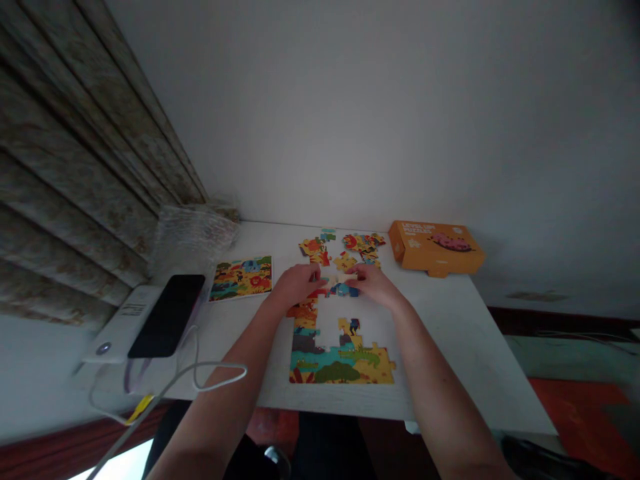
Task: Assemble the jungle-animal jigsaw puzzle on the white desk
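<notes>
A partly joined colourful jigsaw puzzle (340, 363) lies on the white table (450, 333) in front of me. My left hand (297, 283) and my right hand (373, 283) meet at its upper edge, fingers bent and pressing on a puzzle piece (339, 287) between them. Several loose pieces (364, 245) lie just beyond my hands. I cannot make out exactly how the fingers grip.
An orange puzzle box (435, 247) sits at the far right of the table. A printed picture card (241, 277) lies to the left. Further left are a black phone (167, 315) on a white device, a white cable (200, 373), a plastic bag and curtains.
</notes>
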The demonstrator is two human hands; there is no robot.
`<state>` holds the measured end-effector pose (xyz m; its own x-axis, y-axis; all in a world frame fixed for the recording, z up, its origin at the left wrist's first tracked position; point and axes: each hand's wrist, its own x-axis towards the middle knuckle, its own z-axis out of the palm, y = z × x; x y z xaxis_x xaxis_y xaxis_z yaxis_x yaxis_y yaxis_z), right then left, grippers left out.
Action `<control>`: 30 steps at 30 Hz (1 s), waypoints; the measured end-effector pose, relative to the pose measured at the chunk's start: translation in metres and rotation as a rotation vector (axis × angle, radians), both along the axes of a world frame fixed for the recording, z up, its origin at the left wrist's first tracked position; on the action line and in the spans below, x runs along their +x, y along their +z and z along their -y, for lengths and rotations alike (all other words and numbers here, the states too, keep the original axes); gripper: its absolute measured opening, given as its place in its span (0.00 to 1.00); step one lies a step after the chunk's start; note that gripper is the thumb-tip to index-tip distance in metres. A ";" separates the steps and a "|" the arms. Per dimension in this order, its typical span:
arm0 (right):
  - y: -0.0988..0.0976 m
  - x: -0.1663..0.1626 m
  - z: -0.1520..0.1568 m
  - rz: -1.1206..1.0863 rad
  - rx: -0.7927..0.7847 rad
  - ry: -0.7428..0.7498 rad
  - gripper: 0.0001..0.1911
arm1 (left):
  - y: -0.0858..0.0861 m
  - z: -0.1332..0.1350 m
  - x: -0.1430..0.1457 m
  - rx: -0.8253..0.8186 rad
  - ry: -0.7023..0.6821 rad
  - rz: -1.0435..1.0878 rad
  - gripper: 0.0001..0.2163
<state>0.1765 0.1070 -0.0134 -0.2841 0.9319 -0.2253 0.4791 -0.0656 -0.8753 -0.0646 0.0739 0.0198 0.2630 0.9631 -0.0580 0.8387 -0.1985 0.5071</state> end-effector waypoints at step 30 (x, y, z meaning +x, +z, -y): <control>-0.007 0.046 -0.022 0.411 0.512 -0.201 0.21 | -0.008 -0.011 -0.005 -0.072 -0.036 0.043 0.07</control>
